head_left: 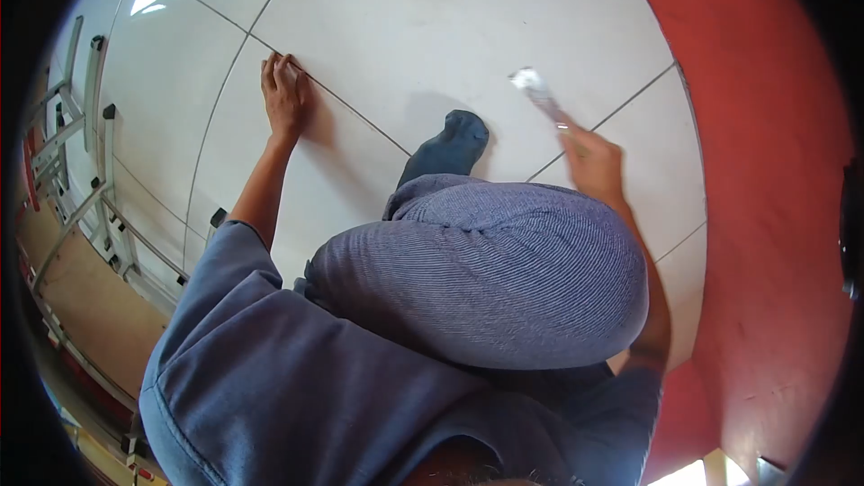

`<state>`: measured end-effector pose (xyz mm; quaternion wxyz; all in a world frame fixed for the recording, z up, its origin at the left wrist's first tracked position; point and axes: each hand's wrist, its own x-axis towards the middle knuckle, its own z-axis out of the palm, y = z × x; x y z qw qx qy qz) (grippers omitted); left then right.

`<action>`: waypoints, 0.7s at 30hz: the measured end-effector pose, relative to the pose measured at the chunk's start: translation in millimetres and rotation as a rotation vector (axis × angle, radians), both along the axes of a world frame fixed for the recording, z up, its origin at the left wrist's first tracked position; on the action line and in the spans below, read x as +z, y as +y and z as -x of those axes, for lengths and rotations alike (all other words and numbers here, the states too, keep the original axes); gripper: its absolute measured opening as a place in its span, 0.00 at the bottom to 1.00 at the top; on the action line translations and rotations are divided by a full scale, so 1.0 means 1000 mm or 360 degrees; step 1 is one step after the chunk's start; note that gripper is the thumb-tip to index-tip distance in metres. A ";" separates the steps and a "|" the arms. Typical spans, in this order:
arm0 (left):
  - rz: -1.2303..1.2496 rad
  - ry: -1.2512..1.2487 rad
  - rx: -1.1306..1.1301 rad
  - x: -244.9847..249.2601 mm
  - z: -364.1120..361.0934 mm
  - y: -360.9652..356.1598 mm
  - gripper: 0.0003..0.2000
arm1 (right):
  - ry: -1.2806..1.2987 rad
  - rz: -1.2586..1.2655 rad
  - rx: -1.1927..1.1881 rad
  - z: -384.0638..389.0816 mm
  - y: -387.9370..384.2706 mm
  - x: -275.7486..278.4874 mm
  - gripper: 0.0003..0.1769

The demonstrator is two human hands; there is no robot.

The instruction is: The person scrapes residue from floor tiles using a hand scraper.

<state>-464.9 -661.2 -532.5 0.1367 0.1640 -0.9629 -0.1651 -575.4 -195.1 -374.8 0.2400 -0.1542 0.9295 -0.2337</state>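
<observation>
My left hand [285,97] rests on the white tiled floor [378,27], right by a dark grout line. Its fingers point away from me, slightly bent and apart, and nothing shows in them. On the other side, my right hand [594,157] is wrapped round the handle of a slim hand tool [538,93]. The tool has a bright, silvery flat end that points up and left over the tile. Motion blurs it, so I cannot tell whether it is a scraper or a brush. Between my hands is my foot in a dark sock [454,139], below my bent knee.
A red wall [756,171] rises along the right side, meeting the tiles in a curved edge in this view. Metal frames with black-capped legs [110,139] stand on the left, beside a tan panel [85,297]. Light reflects off the floor at the upper left.
</observation>
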 end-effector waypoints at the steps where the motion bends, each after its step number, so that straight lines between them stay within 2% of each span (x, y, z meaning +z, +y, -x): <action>1: 0.0058 -0.0078 -0.0111 -0.004 -0.006 -0.004 0.22 | 0.0080 0.0092 -0.0011 -0.008 -0.022 -0.012 0.20; 2: 0.0013 -0.0053 -0.0095 -0.005 -0.007 -0.003 0.22 | 0.0153 0.0192 -0.0013 -0.013 -0.042 -0.021 0.20; 5: -0.0017 -0.0026 -0.0057 -0.007 -0.003 -0.004 0.22 | 0.0026 -0.0041 0.0023 -0.012 -0.098 -0.039 0.17; 7: 0.0022 -0.0032 -0.0041 -0.003 -0.002 -0.004 0.22 | 0.0244 -0.0103 0.0076 0.002 -0.143 -0.066 0.17; 10: -0.0001 -0.0048 -0.0050 -0.011 -0.007 -0.006 0.22 | 0.0285 -0.0125 0.0028 0.023 -0.190 -0.065 0.18; 13: -0.0020 -0.0064 -0.0036 -0.010 -0.008 -0.010 0.23 | 0.0029 -0.0329 0.0158 0.012 -0.185 -0.033 0.17; 17: -0.0014 -0.0083 -0.0033 -0.011 -0.010 -0.007 0.24 | -0.0023 -0.0390 0.0149 0.022 -0.207 -0.048 0.16; 21: -0.0014 -0.0101 -0.0036 -0.010 -0.005 -0.009 0.23 | -0.0210 -0.0407 0.0248 0.021 -0.195 -0.020 0.16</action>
